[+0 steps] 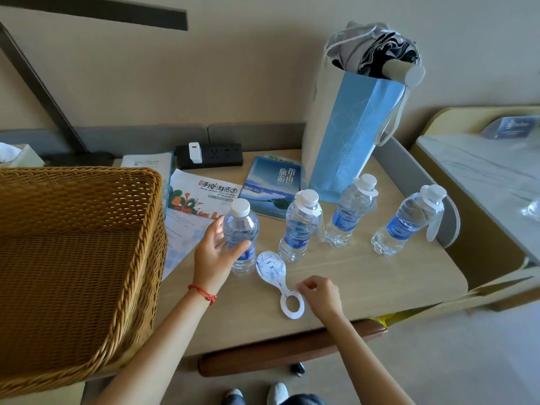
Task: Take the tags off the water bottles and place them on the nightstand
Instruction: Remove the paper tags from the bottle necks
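Note:
Several clear water bottles with blue labels stand on the pale wooden nightstand (380, 276). The leftmost bottle (241, 229) has no tag; my left hand (214, 249) wraps around its body. A white paper tag (280, 283) with a ring hole lies flat on the nightstand in front of it, and my right hand (320, 293) pinches the ring end with its fingertips. The other three bottles (299, 226), (350, 211), (409, 220) each carry a white tag around the neck.
A large wicker basket (73, 258) fills the left side. Brochures (201, 200) and a booklet (273, 185) lie behind the bottles, with a black power strip (210, 154) at the back. A tall blue paper bag (350, 127) stands behind the bottles. A bed (482, 176) is at right.

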### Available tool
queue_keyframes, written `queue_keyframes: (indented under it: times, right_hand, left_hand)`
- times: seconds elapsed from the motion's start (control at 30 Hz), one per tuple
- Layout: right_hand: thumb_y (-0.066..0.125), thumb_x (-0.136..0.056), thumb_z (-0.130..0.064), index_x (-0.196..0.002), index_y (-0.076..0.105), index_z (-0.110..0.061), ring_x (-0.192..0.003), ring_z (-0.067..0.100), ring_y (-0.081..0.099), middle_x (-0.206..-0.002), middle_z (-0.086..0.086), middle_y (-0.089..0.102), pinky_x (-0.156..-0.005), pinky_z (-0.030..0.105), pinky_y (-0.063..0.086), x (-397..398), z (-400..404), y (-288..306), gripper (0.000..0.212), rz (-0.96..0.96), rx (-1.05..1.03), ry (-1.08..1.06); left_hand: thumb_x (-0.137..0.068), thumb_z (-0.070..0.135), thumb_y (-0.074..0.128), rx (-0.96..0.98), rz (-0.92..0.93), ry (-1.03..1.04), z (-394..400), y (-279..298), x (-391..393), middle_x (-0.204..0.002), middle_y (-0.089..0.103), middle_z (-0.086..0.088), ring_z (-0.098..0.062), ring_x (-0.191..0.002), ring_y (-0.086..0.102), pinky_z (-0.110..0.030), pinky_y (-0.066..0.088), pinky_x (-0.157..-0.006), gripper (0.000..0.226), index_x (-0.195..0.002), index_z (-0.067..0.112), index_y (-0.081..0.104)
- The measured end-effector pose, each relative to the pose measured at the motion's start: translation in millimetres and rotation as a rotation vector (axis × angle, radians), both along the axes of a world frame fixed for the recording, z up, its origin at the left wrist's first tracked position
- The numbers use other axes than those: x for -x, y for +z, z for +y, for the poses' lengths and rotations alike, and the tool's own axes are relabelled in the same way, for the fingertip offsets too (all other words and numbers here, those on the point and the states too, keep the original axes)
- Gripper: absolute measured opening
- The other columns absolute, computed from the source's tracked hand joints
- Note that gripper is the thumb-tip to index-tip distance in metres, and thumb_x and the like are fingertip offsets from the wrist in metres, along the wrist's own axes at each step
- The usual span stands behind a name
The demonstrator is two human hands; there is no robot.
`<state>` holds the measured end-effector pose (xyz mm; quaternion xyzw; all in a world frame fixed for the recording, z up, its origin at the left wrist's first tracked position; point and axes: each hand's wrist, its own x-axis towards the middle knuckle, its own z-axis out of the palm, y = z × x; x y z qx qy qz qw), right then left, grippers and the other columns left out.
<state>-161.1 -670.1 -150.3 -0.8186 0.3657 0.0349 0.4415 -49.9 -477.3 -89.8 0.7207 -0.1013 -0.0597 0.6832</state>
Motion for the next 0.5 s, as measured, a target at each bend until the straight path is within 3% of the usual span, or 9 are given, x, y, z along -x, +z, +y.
queue_keyframes:
  times: [0.17, 0.3, 0.5]
  right_hand:
    - [0.066, -0.082, -0.025, -0.076, 0.065, -0.022, -0.065, 0.012, 0.058, -0.073, -0.009, 0.064, -0.062, 0.021, 0.040, -1, -17, 24, 0.007, -0.179, -0.024, -0.021]
    - [0.066, -0.083, -0.025, -0.079, 0.067, -0.021, -0.048, 0.003, 0.055, -0.072, -0.010, 0.065, -0.049, 0.006, 0.040, -10, -38, 47, 0.005, -0.319, -0.037, -0.035]
    - [0.064, -0.084, -0.022, -0.078, 0.068, -0.015, -0.043, -0.003, 0.053, -0.059, -0.011, 0.060, -0.047, 0.004, 0.038, -21, -69, 73, 0.009, -0.427, -0.073, 0.038]
  left_hand:
    - [-0.073, 0.003, 0.073, 0.005, -0.009, 0.175, -3, 1, 19, -0.128, 0.054, -0.013, -0.022, -0.117, 0.053, -0.046, 0.046, -0.098, 0.060, -0.127, 0.007, 0.048]
    - [-0.073, 0.006, 0.073, -0.029, -0.147, 0.318, -8, 3, 40, -0.117, 0.059, -0.012, -0.021, -0.106, 0.059, -0.036, 0.053, -0.086, 0.045, -0.114, 0.007, 0.056]
    - [-0.073, 0.002, 0.071, -0.046, -0.213, 0.358, -42, 3, 68, -0.099, 0.064, -0.012, -0.017, -0.090, 0.063, -0.022, 0.054, -0.079, 0.035, -0.104, 0.012, 0.058]
